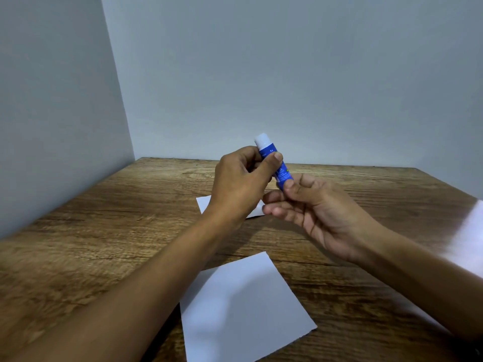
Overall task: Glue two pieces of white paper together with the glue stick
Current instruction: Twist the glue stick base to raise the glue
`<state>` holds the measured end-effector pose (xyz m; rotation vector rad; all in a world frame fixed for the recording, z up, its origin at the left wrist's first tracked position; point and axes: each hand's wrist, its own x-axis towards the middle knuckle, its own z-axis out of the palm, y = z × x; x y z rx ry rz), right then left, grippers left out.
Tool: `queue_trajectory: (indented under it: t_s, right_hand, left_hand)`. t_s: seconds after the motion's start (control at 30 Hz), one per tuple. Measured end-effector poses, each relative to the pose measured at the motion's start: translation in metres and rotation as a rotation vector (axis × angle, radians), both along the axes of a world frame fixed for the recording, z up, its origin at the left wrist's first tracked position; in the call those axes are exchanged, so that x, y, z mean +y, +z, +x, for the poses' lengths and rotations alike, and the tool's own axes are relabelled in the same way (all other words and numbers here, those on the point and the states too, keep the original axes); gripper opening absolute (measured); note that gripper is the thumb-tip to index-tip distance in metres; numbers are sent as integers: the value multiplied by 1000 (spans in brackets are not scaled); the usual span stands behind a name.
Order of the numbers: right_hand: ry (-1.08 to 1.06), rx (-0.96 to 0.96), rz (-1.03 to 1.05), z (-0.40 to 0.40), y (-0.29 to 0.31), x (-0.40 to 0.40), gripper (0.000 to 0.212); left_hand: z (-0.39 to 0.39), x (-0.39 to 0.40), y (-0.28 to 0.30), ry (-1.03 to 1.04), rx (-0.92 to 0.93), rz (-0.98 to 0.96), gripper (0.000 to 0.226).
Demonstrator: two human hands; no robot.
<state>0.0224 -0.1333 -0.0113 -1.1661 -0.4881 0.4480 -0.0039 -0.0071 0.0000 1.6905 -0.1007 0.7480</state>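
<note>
Left hand (pixel 241 182) grips glue stick (pixel 274 163) upper barrel, fingers curled. Right hand (pixel 321 212) pinches its lower end, remaining fingers loosely spread. Both raised above table (pixel 104 231).

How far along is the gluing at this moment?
Early. Done: nothing glued; the near paper sheet and far paper sheet lie apart on the wooden table. In hand: the left hand and right hand hold the glue stick, white cap on. Left: uncap, apply glue, join sheets.
</note>
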Motion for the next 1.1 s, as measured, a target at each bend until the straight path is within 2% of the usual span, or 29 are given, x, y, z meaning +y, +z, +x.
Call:
queue_trajectory:
  t_s: [0.13, 0.27, 0.37, 0.47, 0.63, 0.77, 1.03, 1.1]
  right_hand:
    - [51, 40, -8, 0, 0, -1, 24]
    - [10, 0, 0, 0, -2, 1, 20]
    - [-18, -23, -3, 2, -1, 0, 8]
    - [16, 1, 3, 3, -1, -1, 20]
    - [-1, -22, 8, 0, -3, 1, 27]
    - [-38, -50, 4, 3, -3, 0, 5]
    - [-21, -49, -8, 1, -3, 1, 22]
    - [-51, -78, -22, 3, -3, 1, 14]
  left_hand:
    - [0, 1, 0, 2, -8, 8, 21]
    - [0, 2, 0, 9, -6, 2, 23]
    - [0, 1, 0, 0, -8, 7, 20]
    - [1, 1, 0, -2, -18, 6, 19]
    - [1, 2, 0, -4, -18, -20, 19]
    - [1, 2, -1, -6, -21, -17, 19]
    - [2, 3, 0, -6, -19, -29, 20]
    - [1, 3, 0, -9, -17, -17, 21]
